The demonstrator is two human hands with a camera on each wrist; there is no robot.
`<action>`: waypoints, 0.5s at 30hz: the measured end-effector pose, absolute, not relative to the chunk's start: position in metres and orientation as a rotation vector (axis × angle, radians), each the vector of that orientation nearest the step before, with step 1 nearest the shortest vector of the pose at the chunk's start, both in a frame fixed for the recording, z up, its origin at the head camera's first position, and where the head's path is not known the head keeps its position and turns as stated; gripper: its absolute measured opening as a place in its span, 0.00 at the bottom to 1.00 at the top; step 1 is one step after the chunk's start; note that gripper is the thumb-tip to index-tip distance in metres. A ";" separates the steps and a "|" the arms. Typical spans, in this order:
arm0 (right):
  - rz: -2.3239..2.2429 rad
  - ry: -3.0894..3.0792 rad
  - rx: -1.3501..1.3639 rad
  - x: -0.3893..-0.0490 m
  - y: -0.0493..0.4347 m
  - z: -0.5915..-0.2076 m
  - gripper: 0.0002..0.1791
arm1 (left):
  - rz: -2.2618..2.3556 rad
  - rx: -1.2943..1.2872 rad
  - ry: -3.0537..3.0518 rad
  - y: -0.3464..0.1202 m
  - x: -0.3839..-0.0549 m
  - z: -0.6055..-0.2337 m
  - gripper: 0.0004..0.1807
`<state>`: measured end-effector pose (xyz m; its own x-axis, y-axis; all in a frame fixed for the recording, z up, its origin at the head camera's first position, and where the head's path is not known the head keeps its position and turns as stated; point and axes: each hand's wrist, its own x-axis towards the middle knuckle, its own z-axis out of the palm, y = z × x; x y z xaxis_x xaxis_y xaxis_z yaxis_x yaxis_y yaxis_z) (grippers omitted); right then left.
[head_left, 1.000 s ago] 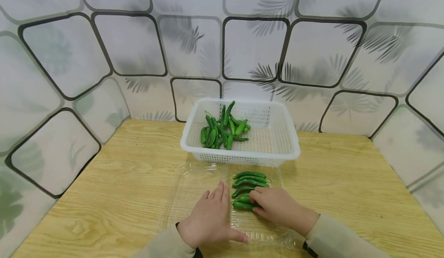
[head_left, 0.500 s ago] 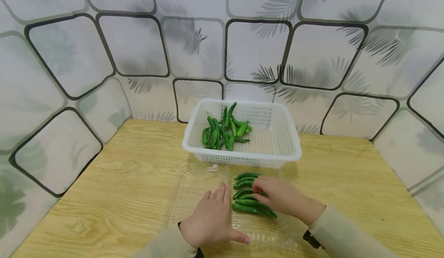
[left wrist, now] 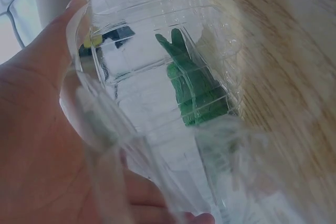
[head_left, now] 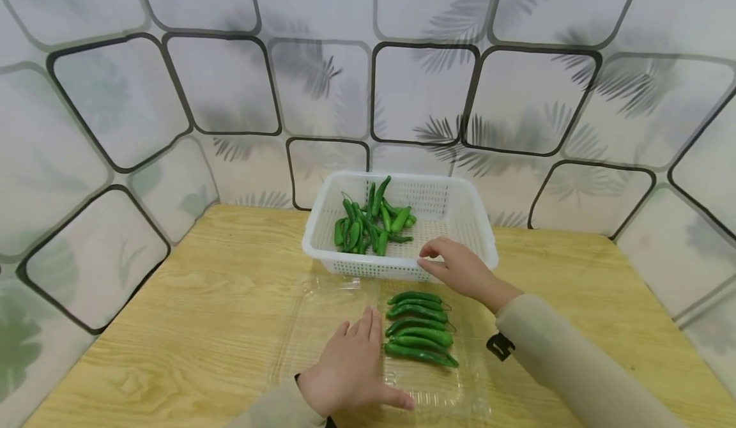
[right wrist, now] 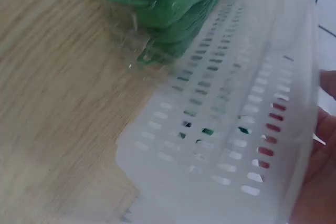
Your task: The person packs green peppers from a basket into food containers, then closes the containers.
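In the head view a clear hinged plastic box lies spread flat on the table. Several green chili peppers lie side by side in its right half. My left hand rests along the box's middle fold, fingers straight and thumb pointing right. My right hand is over the front rim of a white perforated basket, fingers slightly bent with nothing between them. More green peppers are heaped in the basket's left part. From the right wrist, that hand appears beside the basket wall.
The wooden table extends to both sides of the box and basket. A patterned curtain encloses the back and sides. The basket stands directly behind the box.
My right hand has left the row of peppers in the box and moved back to the basket's front rim. The left hand has kept its place on the fold.
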<state>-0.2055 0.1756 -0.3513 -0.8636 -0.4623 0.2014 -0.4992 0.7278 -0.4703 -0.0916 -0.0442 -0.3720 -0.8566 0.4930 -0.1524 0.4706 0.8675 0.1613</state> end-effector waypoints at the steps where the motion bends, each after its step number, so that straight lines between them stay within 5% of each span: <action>1: 0.807 -2.895 0.793 -0.209 0.176 -0.352 0.12 | 0.170 0.745 2.854 -0.044 -0.091 -0.372 0.71; 15: 0.606 -3.129 0.880 -0.227 0.174 -0.354 0.27 | 0.145 0.748 2.866 -0.043 -0.090 -0.374 0.71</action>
<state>-0.2267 0.1741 -0.3541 -0.8456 -0.5306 -0.0580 -0.4706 0.7923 -0.3883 -0.0902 -0.0432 -0.3741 -0.8584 0.4921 -0.1451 0.4749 0.8691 0.1380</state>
